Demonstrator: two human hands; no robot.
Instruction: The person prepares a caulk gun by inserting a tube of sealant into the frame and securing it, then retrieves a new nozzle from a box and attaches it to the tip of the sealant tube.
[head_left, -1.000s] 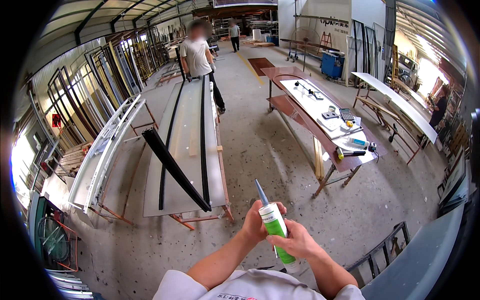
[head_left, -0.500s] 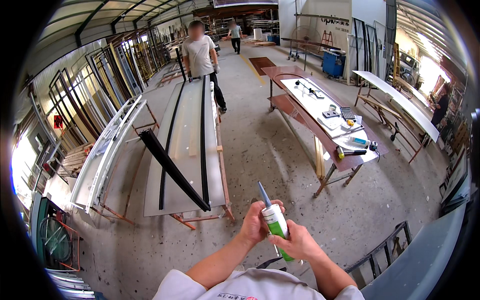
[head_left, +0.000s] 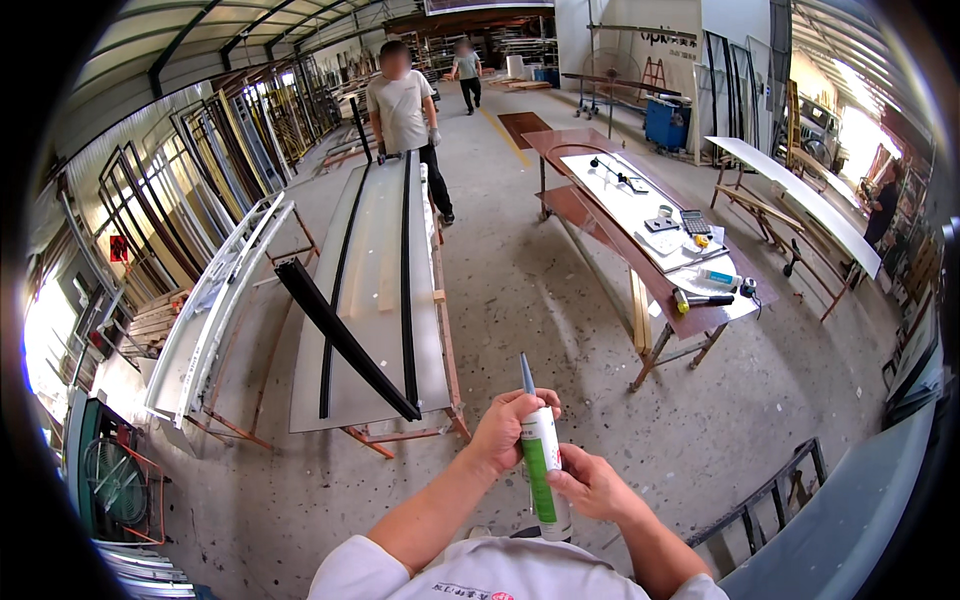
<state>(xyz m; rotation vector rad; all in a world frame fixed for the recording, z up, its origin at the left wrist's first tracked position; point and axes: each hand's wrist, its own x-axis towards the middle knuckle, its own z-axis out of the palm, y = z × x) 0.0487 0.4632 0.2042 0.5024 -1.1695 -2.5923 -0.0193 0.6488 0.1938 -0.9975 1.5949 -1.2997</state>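
Note:
In front of my chest I hold a white and green sealant cartridge point(head_left: 541, 465) with a long grey nozzle pointing up and away. My left hand point(head_left: 503, 432) wraps around its upper end, just below the nozzle. Lower down, my right hand point(head_left: 592, 484) grips the cartridge's right side with thumb and fingers. The cartridge's bottom end comes close to my shirt. A thin rod-like edge shows along its left side, mostly hidden. Beyond my left arm, a black profile bar point(head_left: 345, 337) lies slantwise across a glass panel point(head_left: 376, 373) on a rack.
A brown-topped table point(head_left: 690, 322) at the right carries a hammer point(head_left: 703, 300), a calculator point(head_left: 694, 222) and a white bottle point(head_left: 717, 277). A white-profile rack point(head_left: 205, 340) stands left. A co-worker point(head_left: 402, 110) stands at the glass panel's far end; another person point(head_left: 467, 75) is farther back.
The cartridge has swung more upright, and its green side now faces me along the left. My right hand has shifted slightly on it. The far person has moved a little left.

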